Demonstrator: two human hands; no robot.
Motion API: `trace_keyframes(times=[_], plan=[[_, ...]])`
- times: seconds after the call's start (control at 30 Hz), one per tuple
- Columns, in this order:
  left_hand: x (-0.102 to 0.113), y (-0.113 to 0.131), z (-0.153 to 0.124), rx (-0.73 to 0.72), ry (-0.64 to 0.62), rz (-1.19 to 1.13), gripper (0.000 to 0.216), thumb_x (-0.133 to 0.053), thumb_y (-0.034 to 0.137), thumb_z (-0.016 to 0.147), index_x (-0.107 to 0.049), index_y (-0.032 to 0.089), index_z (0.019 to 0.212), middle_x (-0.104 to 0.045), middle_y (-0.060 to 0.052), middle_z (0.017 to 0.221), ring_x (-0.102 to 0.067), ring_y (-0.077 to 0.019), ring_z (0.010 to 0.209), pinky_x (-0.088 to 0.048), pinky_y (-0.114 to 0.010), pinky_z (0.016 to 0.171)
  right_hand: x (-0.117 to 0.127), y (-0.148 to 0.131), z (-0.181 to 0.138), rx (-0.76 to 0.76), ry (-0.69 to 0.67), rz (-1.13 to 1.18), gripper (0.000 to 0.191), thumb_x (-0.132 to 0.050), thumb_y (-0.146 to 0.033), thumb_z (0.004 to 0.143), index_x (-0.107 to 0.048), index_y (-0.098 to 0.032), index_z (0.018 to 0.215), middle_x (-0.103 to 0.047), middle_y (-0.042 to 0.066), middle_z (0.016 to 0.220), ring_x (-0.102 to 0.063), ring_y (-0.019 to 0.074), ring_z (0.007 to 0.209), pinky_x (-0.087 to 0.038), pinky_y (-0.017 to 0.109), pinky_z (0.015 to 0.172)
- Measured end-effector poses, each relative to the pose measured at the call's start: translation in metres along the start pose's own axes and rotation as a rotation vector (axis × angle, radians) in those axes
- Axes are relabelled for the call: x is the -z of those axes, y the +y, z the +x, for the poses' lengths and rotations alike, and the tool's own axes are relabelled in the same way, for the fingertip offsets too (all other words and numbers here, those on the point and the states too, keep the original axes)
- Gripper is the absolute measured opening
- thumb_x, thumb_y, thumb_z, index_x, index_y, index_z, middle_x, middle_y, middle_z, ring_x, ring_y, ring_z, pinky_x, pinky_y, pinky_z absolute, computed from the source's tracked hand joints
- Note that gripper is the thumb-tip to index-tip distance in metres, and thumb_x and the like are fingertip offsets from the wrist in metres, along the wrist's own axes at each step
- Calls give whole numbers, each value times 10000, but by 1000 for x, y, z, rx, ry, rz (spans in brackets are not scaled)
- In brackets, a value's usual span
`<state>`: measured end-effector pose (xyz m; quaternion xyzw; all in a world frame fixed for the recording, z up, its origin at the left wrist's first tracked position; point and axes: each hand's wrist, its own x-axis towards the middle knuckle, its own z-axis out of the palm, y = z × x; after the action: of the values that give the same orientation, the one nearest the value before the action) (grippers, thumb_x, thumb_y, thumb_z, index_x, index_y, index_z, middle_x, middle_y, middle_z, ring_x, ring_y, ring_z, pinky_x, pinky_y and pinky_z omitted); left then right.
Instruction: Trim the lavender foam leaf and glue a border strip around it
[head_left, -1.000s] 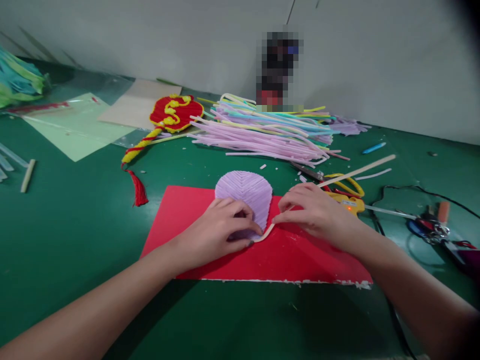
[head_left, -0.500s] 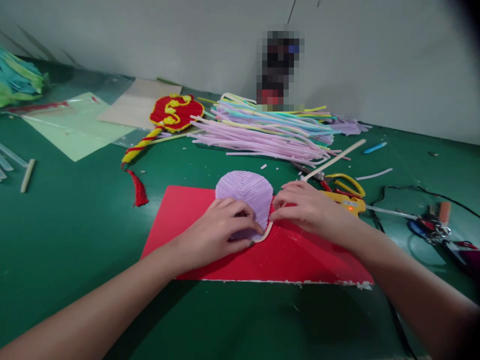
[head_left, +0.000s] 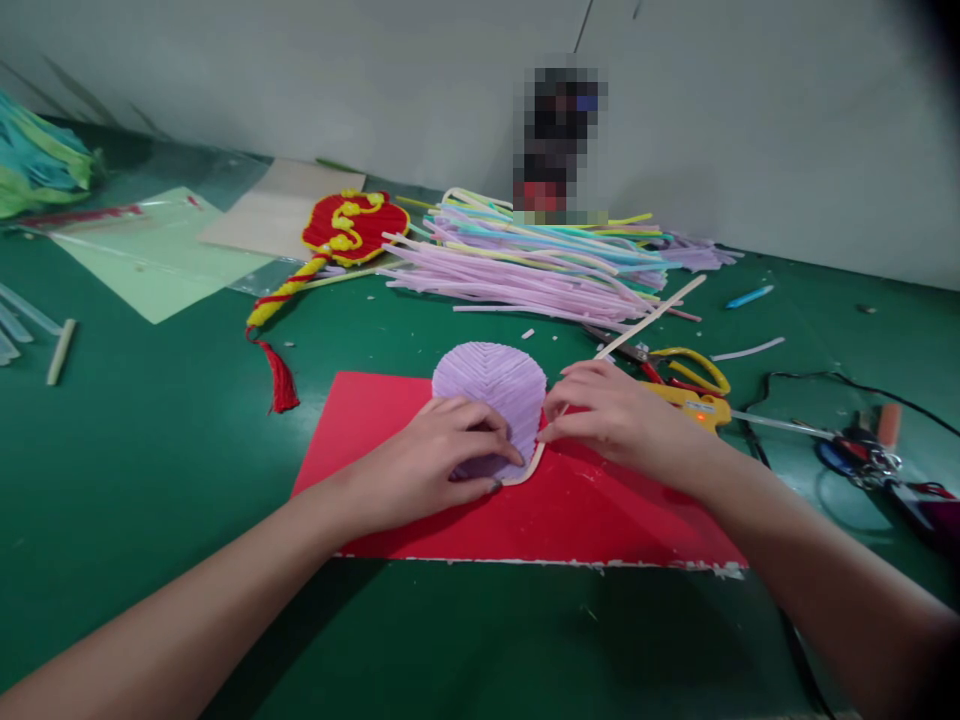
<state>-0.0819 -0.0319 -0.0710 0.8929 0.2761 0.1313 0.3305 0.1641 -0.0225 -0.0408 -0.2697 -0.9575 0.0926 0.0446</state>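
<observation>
A round lilac piece (head_left: 491,385) made of pipe cleaners in a herringbone pattern lies on a red sheet (head_left: 600,515). My left hand (head_left: 431,460) presses down on its lower part, fingers curled, pinning the end of a cream pipe cleaner (head_left: 649,318) at the bottom edge. My right hand (head_left: 619,415) pinches that cream pipe cleaner against the lilac piece's right edge. The rest of the cream strand sticks up and to the right, past my fingers.
Behind lies a heap of pastel pipe cleaners (head_left: 525,260) and a red and yellow fan ornament (head_left: 349,228) with a tassel. Yellow-handled scissors (head_left: 690,372), a glue gun (head_left: 701,408) with cable and small tools (head_left: 862,455) lie right. Plastic sheets (head_left: 157,250) lie at left.
My right hand has slid left and up along the lilac piece's edge, bending the cream pipe cleaner closer around it. The strand's free end has swung upward and leftward. The left hand stays put.
</observation>
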Motion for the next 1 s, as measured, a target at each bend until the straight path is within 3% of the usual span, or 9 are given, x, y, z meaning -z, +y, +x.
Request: trace_keyframes(times=[0.13, 0.27, 0.33, 0.4, 0.47, 0.53, 0.67, 0.87, 1.0], plan=[[1, 1, 0, -2, -7, -15, 238, -556, 241, 839, -625, 305, 1058, -562, -9, 1114, -474, -190, 1077, -349, -353, 935, 0, -2, 0, -8, -5, -4, 288, -390, -129, 920, -663, -221, 926, -605, 34, 923, -506, 172, 897, -323, 393, 927], [8, 1, 0, 17, 23, -175, 195, -544, 263, 852, -626, 274, 1029, -589, -4, 1086, -519, -159, 1038, -394, -306, 916, 1, -3, 1, -20, 10, -7, 288, -393, -136, 921, -669, -218, 903, -613, 35, 911, -510, 173, 890, -330, 393, 916], [13, 1, 0, 96, 166, -204, 163, -505, 261, 869, -621, 246, 983, -605, -7, 1038, -545, -151, 995, -424, -289, 882, 1, -4, 1, -21, 18, -8, 299, -389, -131, 921, -671, -227, 896, -617, 33, 918, -508, 170, 878, -332, 391, 912], [18, -1, 0, 266, 397, -125, 149, -484, 278, 869, -609, 229, 933, -613, -13, 986, -561, -160, 940, -444, -300, 850, 0, -4, 1, -20, 27, -10, 311, -382, -119, 920, -670, -236, 897, -617, 30, 930, -508, 164, 869, -331, 388, 909], [21, -4, -1, 464, 539, -10, 163, -490, 314, 853, -600, 217, 925, -614, -26, 960, -573, -177, 881, -458, -323, 819, -1, -5, 0, -24, 38, -10, 310, -386, -106, 915, -666, -239, 900, -618, 25, 934, -511, 158, 866, -328, 386, 911], [21, -8, 0, 587, 516, 92, 217, -505, 346, 836, -604, 202, 964, -609, -49, 978, -571, -205, 888, -457, -362, 823, -2, -5, -1, -31, 54, -12, 304, -396, -95, 908, -665, -236, 898, -621, 23, 929, -518, 158, 870, -326, 388, 919], [17, -12, 4, 585, 410, 243, 318, -501, 377, 833, -610, 177, 1055, -585, -88, 1062, -511, -268, 1013, -400, -454, 902, -3, -8, -3, -65, 77, -17, 336, -380, -56, 894, -670, -226, 896, -626, 45, 942, -530, 167, 910, -333, 397, 928], [16, -11, 18, 612, 398, 125, 321, -521, 307, 823, -599, 161, 1098, -566, -91, 1118, -488, -247, 1071, -389, -425, 930, -9, -17, -10, -95, 137, -38, 298, -439, -49, 870, -675, -231, 882, -626, 38, 898, -539, 163, 877, -343, 402, 902], [18, -13, 28, 516, 379, 82, 326, -553, 259, 805, -591, 167, 1115, -566, -88, 1121, -490, -223, 1079, -382, -411, 947, -14, -35, -14, -158, 154, -39, 258, -459, -70, 873, -669, -217, 900, -618, 43, 897, -524, 176, 894, -348, 376, 867]])
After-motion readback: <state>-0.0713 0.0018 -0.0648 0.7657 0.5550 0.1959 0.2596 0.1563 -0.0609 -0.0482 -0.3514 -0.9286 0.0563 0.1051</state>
